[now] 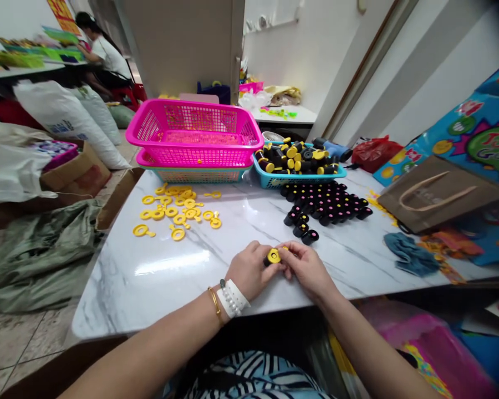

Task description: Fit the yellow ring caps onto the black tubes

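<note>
Near the table's front edge, my left hand (249, 271) is closed around a small black cylinder. A yellow ring piece (274, 255) sits at the top end of that cylinder. My right hand (305, 269) pinches the yellow piece at its right side, its fingertips close to those of my left hand. Loose yellow rings with short handles (178, 233) lie scattered to the left. Beyond my right hand, black cylinders (326, 199) stand in rows, several showing pink or yellow dots on top. A blue basket (301, 180) behind them is heaped with black cylinders carrying yellow ends.
Stacked pink baskets (195, 155) stand at the table's back edge. To the right are a brown paper bag (441, 194), a blue cloth (411, 255) and a red plastic bag (376, 154). White sacks (66, 122) lean at the left. A person (103, 55) sits at another table.
</note>
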`<state>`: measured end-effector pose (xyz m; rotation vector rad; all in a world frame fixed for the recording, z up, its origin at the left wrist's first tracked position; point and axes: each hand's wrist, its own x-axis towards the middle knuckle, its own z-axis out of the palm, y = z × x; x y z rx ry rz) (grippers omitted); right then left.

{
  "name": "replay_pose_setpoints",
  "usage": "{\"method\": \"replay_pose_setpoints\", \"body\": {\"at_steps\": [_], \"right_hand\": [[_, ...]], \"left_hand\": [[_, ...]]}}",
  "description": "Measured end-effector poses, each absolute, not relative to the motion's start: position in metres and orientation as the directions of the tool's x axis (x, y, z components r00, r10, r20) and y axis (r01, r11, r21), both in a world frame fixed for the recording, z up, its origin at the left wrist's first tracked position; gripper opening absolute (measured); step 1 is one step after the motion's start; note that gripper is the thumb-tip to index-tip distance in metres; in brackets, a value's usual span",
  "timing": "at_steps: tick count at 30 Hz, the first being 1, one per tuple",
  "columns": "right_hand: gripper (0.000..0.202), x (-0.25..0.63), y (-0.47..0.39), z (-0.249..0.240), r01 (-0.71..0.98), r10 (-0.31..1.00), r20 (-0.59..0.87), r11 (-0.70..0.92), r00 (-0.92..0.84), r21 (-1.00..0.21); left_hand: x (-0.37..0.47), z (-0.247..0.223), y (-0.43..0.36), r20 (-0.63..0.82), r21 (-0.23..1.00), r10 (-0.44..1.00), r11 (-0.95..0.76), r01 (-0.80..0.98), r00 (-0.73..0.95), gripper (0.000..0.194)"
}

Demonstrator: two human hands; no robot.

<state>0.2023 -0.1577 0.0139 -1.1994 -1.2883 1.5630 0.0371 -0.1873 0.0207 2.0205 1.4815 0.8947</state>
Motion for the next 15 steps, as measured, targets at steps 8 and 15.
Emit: {"method": "replay_pose_setpoints", "body": {"at_steps": [8, 15], "right_hand": [[0.028, 0.222, -0.153, 0.025, -0.056, 0.902, -0.200, -0.239, -0.382, -0.969], [0.035, 0.203, -0.127, 0.037, 0.002, 0.708, -0.407, -0.498, -0.577, -0.867]], "left_hand": [[0.031, 0.018, -0.181, 0.226, 0.631, 0.925, -0.378, 0.677, 0.307, 0.017], [0.031, 0.019, -0.174, 0.187, 0.735, 0.937, -0.333, 0.590, 0.295, 0.013]]}}
